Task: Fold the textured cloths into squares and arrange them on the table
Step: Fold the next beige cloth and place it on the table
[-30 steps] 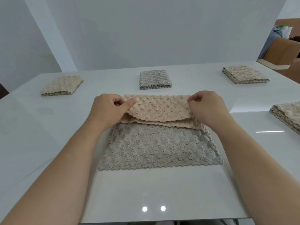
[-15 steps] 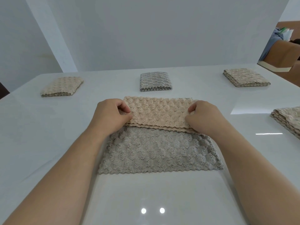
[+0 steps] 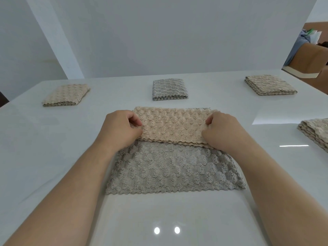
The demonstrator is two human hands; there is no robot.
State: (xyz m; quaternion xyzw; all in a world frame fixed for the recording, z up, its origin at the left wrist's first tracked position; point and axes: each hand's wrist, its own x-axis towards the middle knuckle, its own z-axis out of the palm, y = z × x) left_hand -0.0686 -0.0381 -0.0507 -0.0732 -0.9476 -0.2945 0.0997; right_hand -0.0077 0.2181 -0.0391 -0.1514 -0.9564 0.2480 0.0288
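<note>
The textured cloth (image 3: 174, 166) is spread at the middle of the white surface (image 3: 44, 148), its far part folded toward the near side so a beige band lies over the grey. The band's left end is pinched by the left hand (image 3: 120, 131), its right end by the right hand (image 3: 224, 131). Folded squares (image 3: 170, 89) are set along the far edge.

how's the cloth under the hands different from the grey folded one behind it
The cloth under the hands is only part folded, its beige flap turned over a grey face; the grey folded cloth is a finished square. The first is wider and pinched by the left hand and right hand; the second lies untouched. Both share the bumpy texture.
</note>
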